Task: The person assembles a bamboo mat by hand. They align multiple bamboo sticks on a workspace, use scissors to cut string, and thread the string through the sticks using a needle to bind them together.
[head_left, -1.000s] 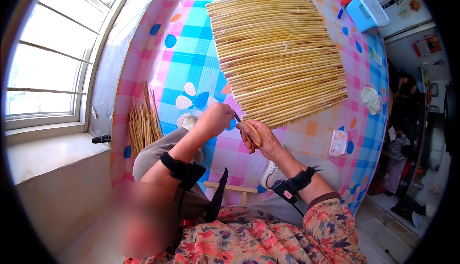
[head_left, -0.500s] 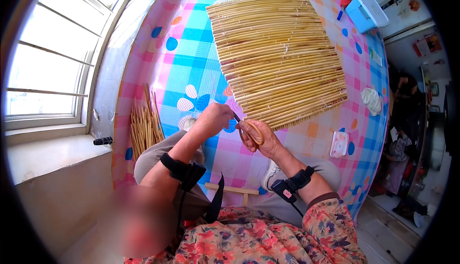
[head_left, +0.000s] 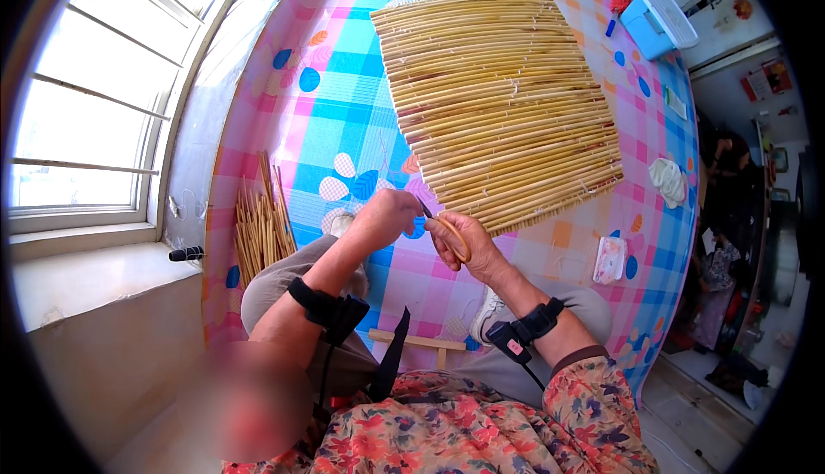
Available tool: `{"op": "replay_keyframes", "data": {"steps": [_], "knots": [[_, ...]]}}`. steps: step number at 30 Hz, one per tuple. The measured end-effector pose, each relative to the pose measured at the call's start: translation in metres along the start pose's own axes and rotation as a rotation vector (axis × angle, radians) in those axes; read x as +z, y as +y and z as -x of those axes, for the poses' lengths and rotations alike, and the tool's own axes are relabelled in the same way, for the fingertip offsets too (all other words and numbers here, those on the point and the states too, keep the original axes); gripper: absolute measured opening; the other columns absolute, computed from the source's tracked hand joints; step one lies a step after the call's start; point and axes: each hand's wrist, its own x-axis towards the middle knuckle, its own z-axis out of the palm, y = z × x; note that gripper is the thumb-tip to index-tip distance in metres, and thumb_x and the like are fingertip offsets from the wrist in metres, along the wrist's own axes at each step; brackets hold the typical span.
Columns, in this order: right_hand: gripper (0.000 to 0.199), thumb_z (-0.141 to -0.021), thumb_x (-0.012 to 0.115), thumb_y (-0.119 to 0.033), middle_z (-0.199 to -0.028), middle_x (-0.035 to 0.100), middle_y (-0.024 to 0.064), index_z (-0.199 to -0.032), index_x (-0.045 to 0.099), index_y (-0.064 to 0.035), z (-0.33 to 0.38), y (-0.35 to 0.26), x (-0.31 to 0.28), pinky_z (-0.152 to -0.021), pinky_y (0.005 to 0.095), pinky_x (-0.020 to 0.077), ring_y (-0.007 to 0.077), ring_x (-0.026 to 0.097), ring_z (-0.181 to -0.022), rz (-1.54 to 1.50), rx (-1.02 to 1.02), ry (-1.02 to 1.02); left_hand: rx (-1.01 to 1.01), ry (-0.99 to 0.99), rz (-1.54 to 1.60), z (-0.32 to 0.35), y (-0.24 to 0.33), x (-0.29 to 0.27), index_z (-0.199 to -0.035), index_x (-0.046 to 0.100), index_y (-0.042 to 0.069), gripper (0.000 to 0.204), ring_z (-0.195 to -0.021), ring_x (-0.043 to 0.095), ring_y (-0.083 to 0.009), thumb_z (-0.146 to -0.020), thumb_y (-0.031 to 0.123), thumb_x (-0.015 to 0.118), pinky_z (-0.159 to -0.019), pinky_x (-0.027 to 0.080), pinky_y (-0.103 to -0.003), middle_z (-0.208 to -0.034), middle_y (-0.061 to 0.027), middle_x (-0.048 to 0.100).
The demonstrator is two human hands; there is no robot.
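Note:
A woven mat of thin yellow reed sticks (head_left: 503,104) lies on a pink, blue and white checked floor cloth (head_left: 344,122). My right hand (head_left: 464,246) grips orange-handled scissors (head_left: 449,232) at the mat's near edge, blades pointing up-left. My left hand (head_left: 387,216) is closed right beside the scissor tips, pinching something too small to make out. Both hands hover over the cloth just below the mat's near left corner.
A bundle of loose reed sticks (head_left: 260,229) lies at my left by the wall. A blue box with a white lid (head_left: 657,20) sits at the far right, a white cloth (head_left: 669,182) and a small packet (head_left: 608,259) to the right. A window (head_left: 86,113) is at left.
Both hands stay at the mat's near edge; my left hand has shifted slightly closer to the scissor tips. The mat has not moved.

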Motion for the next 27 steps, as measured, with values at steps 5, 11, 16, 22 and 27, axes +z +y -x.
{"op": "replay_keyframes", "data": {"steps": [5,11,16,22,27], "knots": [[0.024,-0.085,0.063,-0.03,-0.056,0.046,-0.0023,-0.084,0.054,-0.0075,-0.002,0.001,0.005,-0.033,0.0196,0.0341,0.0045,0.044,-0.041,0.069,0.023,0.031,0.0,-0.005,0.083,-0.003,-0.008,-0.005,-0.09,0.064,-0.002,0.021,-0.06,0.062,-0.0202,-0.08,0.009,0.049,-0.057,0.048,-0.031,-0.066,-0.0133,0.062],[0.037,-0.082,0.067,-0.019,-0.068,0.054,0.0024,-0.108,0.051,0.0,0.002,0.017,-0.001,-0.041,0.0229,0.0408,0.0077,0.049,-0.049,0.293,-0.032,0.123,0.04,0.222,0.102,0.002,0.016,-0.021,-0.102,0.061,-0.004,0.028,-0.062,0.062,-0.0183,-0.08,0.005,0.047,-0.059,0.048,-0.03,-0.067,-0.0131,0.063],[0.036,-0.085,0.06,-0.009,-0.07,0.055,0.0031,-0.117,0.047,0.0011,0.039,-0.018,-0.016,-0.046,0.0235,0.0436,0.0101,0.054,-0.054,0.348,-0.161,0.137,0.153,0.232,0.003,0.002,0.013,-0.019,-0.097,0.06,-0.005,0.024,-0.064,0.062,-0.0218,-0.081,0.008,0.048,-0.061,0.048,-0.031,-0.07,-0.0131,0.065],[0.038,-0.089,0.056,-0.014,-0.089,0.056,0.0072,-0.122,0.045,-0.0007,0.151,-0.075,-0.068,-0.061,0.023,0.0508,0.0122,0.058,-0.068,0.135,-0.706,0.622,0.03,0.038,-0.127,0.025,0.03,-0.02,-0.095,0.062,0.0,0.019,-0.066,0.062,-0.0149,-0.083,0.007,0.049,-0.059,0.047,-0.028,-0.068,-0.0075,0.065],[0.032,-0.09,0.054,-0.014,-0.087,0.057,0.0049,-0.119,0.048,-0.0026,0.216,0.024,-0.224,-0.06,0.0257,0.0498,0.0128,0.058,-0.072,0.204,-0.656,1.217,0.141,-0.08,-0.118,0.014,0.03,0.011,-0.102,0.063,0.006,0.023,-0.066,0.063,-0.0145,-0.084,0.007,0.048,-0.062,0.048,-0.028,-0.069,-0.0078,0.065]]}}
